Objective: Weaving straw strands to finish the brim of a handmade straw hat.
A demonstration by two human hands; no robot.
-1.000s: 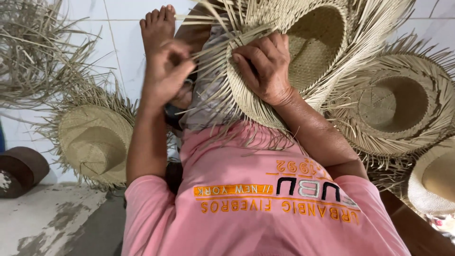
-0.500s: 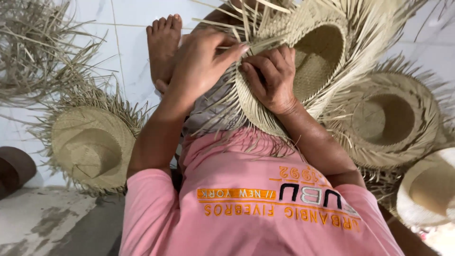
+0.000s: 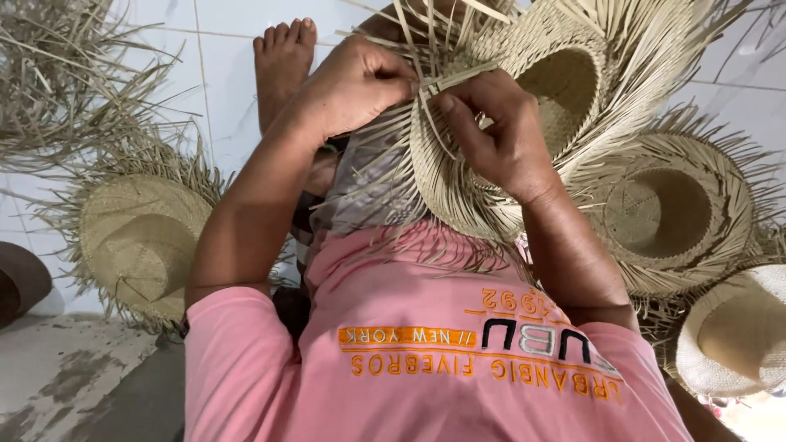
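Note:
A half-woven straw hat (image 3: 540, 90) rests on my lap, crown facing up, with long loose straw strips sticking out from its brim. My left hand (image 3: 356, 82) pinches one of those strips (image 3: 446, 78) at the brim's edge. My right hand (image 3: 499, 135) grips the woven brim beside it, thumb pressed against the same spot. Both hands meet at the brim's near-left edge. My bare foot (image 3: 282, 65) lies on the white tiled floor beyond my left hand.
A finished straw hat (image 3: 139, 237) with a frayed rim lies on the floor at the left. Two more hats (image 3: 663, 213) (image 3: 737, 336) sit at the right. A pile of loose straw (image 3: 57, 82) fills the upper left. A dark round object (image 3: 20, 282) sits at the left edge.
My left hand has moved from beside my foot rightward to the brim and taken hold of a strip. The right hand has stayed on the brim.

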